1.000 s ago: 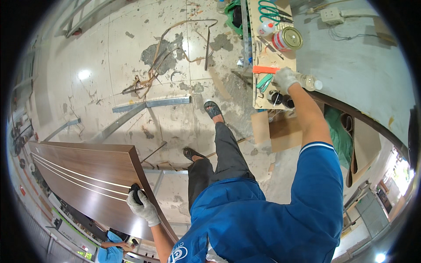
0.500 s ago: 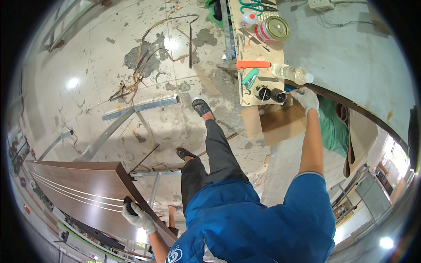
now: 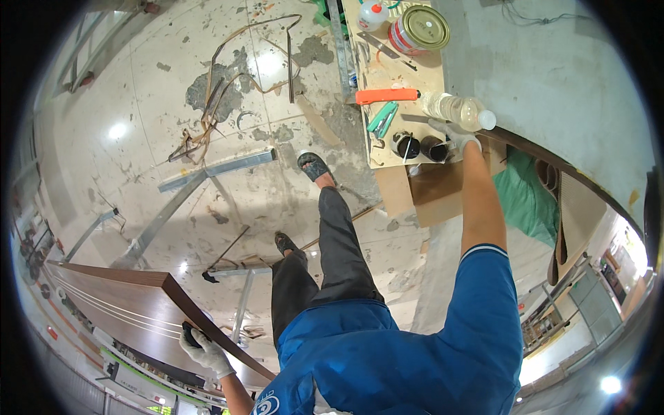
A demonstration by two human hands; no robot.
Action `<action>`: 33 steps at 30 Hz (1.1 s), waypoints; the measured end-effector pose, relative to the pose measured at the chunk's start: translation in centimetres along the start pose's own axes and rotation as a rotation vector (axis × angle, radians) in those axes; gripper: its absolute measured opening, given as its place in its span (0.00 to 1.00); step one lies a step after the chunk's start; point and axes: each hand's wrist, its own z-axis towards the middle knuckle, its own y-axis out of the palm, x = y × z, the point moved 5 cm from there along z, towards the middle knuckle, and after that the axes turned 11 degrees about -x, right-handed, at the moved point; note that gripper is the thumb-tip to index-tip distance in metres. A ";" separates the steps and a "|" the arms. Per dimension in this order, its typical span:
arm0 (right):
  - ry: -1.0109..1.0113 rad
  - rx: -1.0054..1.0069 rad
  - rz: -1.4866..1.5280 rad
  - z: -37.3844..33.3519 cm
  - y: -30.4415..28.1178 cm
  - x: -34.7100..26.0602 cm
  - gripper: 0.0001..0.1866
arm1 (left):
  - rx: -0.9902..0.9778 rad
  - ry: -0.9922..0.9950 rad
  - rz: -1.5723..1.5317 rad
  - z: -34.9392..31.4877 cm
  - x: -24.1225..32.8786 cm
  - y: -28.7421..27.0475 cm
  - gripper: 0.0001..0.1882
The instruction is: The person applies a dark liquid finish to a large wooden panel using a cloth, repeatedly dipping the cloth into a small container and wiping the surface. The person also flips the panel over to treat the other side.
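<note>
My gloved left hand (image 3: 207, 354) is closed around a small black object (image 3: 188, 335). It rests at the edge of a brown wood-grain panel (image 3: 131, 294) with pale parallel lines along its face. My gloved right hand (image 3: 465, 137) reaches over the work board (image 3: 387, 158), between a clear bottle with a white cap (image 3: 462, 112) and a dark open jar (image 3: 434, 149). Its fingers lie along the jar's far side, partly hidden, so their grip is unclear. A second dark jar (image 3: 404, 144) with a white stick in it stands to the left.
On the board are an orange-handled cutter (image 3: 387, 95), a green stapler-like tool (image 3: 382, 120), a metal tin (image 3: 420, 31) and a white squeeze bottle (image 3: 372, 15). An open cardboard box (image 3: 436, 197) and green sacking (image 3: 522, 197) lie below. Metal bars (image 3: 218, 170) and strips cover the floor.
My right hand has moved left, in among the bottle and the dark jars. My left hand stays on the black object at the panel. The whole view has shifted slightly.
</note>
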 end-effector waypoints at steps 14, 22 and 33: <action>-0.078 -0.233 0.422 -10.6 -6.6 8.2 0.20 | 0.077 0.100 0.240 -0.3 5.8 0.3 0.13; 0.027 -0.381 0.975 -28.1 -0.2 8.4 0.24 | 0.119 0.085 0.217 -1.6 6.0 -2.0 0.14; -0.387 -0.937 0.850 -33.4 19.3 -28.9 0.08 | 0.312 0.335 0.051 5.3 -0.7 -2.6 0.11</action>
